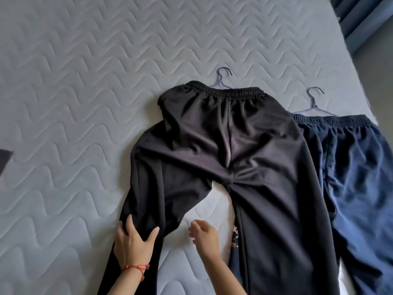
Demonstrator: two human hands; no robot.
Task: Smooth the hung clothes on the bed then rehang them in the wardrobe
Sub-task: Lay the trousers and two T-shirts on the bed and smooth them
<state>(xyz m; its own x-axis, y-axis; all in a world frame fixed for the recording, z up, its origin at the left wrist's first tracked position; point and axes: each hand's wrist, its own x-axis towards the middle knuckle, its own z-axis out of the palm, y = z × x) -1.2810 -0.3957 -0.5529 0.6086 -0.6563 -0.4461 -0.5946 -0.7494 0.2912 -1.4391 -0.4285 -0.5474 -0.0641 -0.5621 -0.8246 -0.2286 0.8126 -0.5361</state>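
Black track trousers [223, 145] lie spread on the quilted grey mattress [74, 81], waistband away from me, still on a lilac wire hanger [223, 78]. My left hand [133, 243] presses flat on the trousers' left leg, fingers and thumb spread. My right hand [205, 235] hovers over the bare gap between the two legs, fingers loosely curled and holding nothing. To the right, navy blue trousers [357, 167] lie partly under the black pair, on a second lilac hanger [314, 103].
A printed dark garment [235, 241] peeks out beside the black pair's right leg. The bed's right edge [361, 86] runs diagonally, with floor and dark blue furniture [361, 15] beyond. A dark item [5, 158] shows at the left frame edge.
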